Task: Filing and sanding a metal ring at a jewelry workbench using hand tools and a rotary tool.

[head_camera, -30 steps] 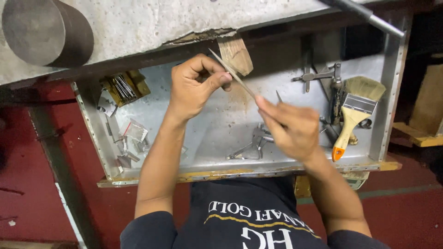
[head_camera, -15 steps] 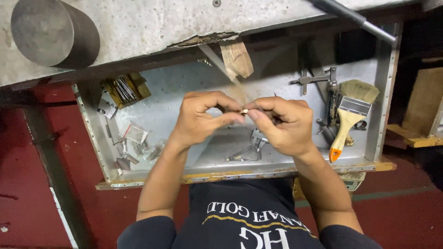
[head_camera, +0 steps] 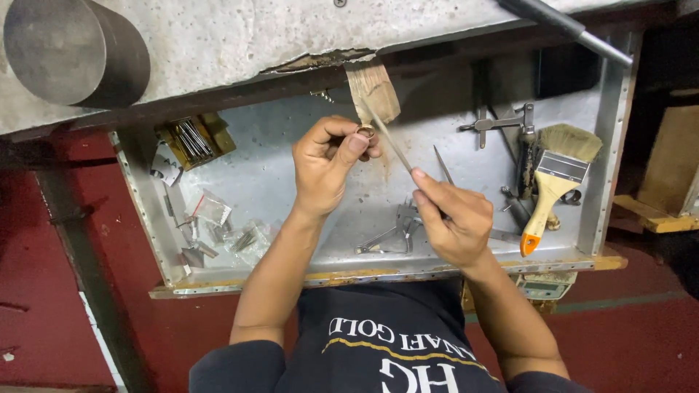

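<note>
**Small ring pinched over an open tray, thin file working at it**

Nearest the camera, the right hand point(head_camera: 453, 225) is closed around the handle end of a slim metal file point(head_camera: 389, 140), whose blade slants up and away toward the other hand; the grip sits far back on a long, thin tool, so by my reading the tip could wander or skid off sideways; the fingers just beside it would take the scrape.

A little further out, the left hand point(head_camera: 324, 164) is closed in a pinch, thumb and forefinger holding a small gold-coloured ring point(head_camera: 365, 132) close to the wooden bench peg point(head_camera: 373, 90); the file's tip meets or passes close to the ring, and I cannot tell whether it goes through it; the hold is only fingertip-deep, so a hard stroke might twist the ring free.

Below both hands lies the metal tray point(head_camera: 328, 276); a dropped ring would probably land there, among pliers point(head_camera: 397, 229), small plastic packets point(head_camera: 218, 225) and a paintbrush point(head_camera: 551, 183), and be slow to find.

Farthest off, a grey metal cylinder point(head_camera: 73, 51) rests on the bench top, well apart from the work.
</note>
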